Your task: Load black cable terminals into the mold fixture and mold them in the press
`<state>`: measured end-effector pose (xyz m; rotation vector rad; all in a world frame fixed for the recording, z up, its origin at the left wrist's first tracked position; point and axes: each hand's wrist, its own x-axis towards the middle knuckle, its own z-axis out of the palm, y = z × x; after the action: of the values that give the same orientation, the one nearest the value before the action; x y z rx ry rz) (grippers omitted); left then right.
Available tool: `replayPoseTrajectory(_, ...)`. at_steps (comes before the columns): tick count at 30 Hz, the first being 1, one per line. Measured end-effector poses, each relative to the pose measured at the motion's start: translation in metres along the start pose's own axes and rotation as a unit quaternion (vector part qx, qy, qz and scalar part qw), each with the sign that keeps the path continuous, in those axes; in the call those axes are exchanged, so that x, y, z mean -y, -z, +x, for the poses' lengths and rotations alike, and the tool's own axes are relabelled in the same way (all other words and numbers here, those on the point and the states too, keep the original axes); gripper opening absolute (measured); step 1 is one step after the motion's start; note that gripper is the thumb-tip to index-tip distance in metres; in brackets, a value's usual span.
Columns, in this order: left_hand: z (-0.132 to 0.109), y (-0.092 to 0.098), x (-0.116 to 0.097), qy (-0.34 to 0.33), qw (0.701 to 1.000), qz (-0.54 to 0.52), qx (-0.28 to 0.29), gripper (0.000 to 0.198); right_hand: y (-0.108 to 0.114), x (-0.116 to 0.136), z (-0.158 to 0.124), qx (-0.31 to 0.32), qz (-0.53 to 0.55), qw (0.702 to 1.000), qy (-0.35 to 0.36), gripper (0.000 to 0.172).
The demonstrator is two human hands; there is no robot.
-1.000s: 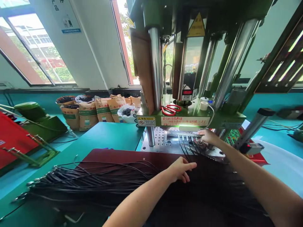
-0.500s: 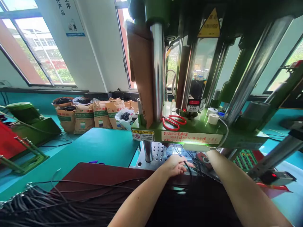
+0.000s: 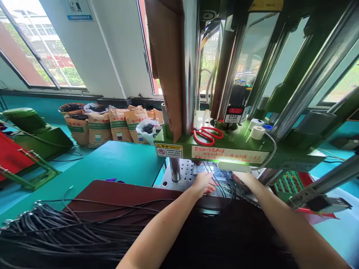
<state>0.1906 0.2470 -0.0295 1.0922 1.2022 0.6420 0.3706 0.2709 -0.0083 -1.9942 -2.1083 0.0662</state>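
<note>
Steel plate (image 3: 181, 172) carries black cables (image 3: 224, 186) between left hand (image 3: 203, 185) and right hand (image 3: 244, 178).

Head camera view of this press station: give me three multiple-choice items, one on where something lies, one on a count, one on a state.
1. Where do the red-handled scissors lie?
A. On the green machine ledge
B. On the teal table
C. On the maroon mat

2. How many white tape rolls stand on that ledge?
A. One
B. Two
C. Five

3. The leftmost paper sack is:
A. Sewn shut
B. Open, with black material showing
C. Lying flat and empty

Answers:
1. A, they rest on the ledge.
2. B, two rolls stand near its right end.
3. B, black material shows at its open top.
</note>
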Motion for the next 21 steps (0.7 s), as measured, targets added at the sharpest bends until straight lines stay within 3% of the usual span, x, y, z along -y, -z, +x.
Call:
replayPoseTrajectory(4,0.008,0.006,-0.002,-0.055,0.982,0.104,-0.151,0.037,-0.007,0.003,-0.005,0.004,-0.052,0.999,-0.002,0.025)
replayPoseTrajectory(7,0.007,0.012,0.0,-0.103,0.949,0.203,-0.217,0.042,-0.011,0.005,-0.011,0.005,-0.074,0.997,-0.004,0.031)
replayPoseTrajectory(16,0.008,0.02,-0.007,-0.138,0.865,0.425,-0.229,0.03,-0.013,0.008,-0.005,-0.007,-0.088,0.996,-0.006,0.035)
replayPoseTrajectory(21,0.0,0.009,-0.017,-0.163,0.831,0.47,-0.25,0.033,-0.003,0.021,-0.005,-0.007,-0.083,0.996,0.028,0.03)
